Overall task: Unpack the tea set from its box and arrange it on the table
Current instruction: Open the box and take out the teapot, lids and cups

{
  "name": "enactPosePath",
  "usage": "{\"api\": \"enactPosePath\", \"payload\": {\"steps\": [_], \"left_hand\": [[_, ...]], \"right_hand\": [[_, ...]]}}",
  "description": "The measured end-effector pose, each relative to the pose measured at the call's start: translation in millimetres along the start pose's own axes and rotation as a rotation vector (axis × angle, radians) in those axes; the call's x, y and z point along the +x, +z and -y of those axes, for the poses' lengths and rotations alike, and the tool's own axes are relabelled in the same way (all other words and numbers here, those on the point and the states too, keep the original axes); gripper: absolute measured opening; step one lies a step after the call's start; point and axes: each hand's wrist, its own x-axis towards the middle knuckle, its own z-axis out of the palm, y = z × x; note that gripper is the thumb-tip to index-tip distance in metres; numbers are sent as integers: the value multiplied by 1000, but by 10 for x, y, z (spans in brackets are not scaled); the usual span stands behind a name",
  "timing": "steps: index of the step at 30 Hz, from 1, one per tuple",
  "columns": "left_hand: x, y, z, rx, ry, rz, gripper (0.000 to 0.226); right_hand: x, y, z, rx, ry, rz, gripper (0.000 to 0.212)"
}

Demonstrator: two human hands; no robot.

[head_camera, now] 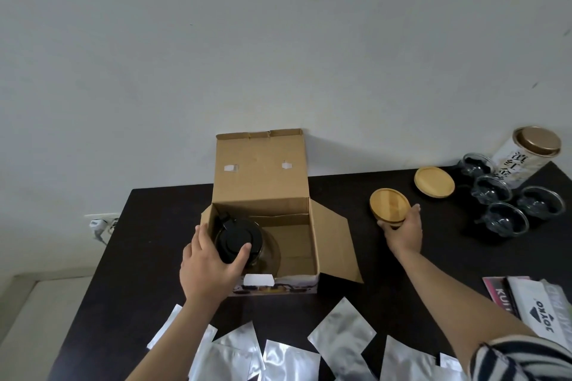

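An open cardboard box (pixel 297 257) stands on the dark table (pixel 356 297), its lid flap up against the wall. Inside at the left sits a glass teapot (pixel 269 250) with a black lid (pixel 235 238). My left hand (pixel 210 260) grips that black lid, fingers and thumb curled round it. To the right of the box my right hand (pixel 402 232) holds a stack of round bamboo coasters (pixel 388 204) at the table surface. Another bamboo coaster (pixel 433 181) lies further back. Several glass cups (pixel 507 207) stand at the far right.
A white tea tin with a gold lid (pixel 523 158) stands behind the cups. Several silver foil sachets (pixel 291 356) lie along the table's near edge. Printed packets (pixel 532 303) lie at the right edge. A wall socket with a plug (pixel 102 224) is left of the table.
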Motion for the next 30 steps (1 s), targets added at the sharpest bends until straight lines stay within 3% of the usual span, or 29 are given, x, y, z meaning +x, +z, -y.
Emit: {"api": "enactPosePath", "payload": {"steps": [11,18,23,27,30], "left_hand": [[-3,-22,-10,-6,4,6,104],[-5,-10,-17,-11,-3,11,105],[-2,-3,-12,-21,-10,15,102],[-12,-26,-24,-43,-12,22,102],[-17,-63,-10,-69,-4,48,113]], "right_hand": [[33,-24,37,-31,67,-13,86],[40,-50,10,-30,79,0,89],[-70,-140,320,112,193,-39,95],[-536,-154,771,219,-116,-55,72],[-987,-117,1178,260,-376,123,49]]}}
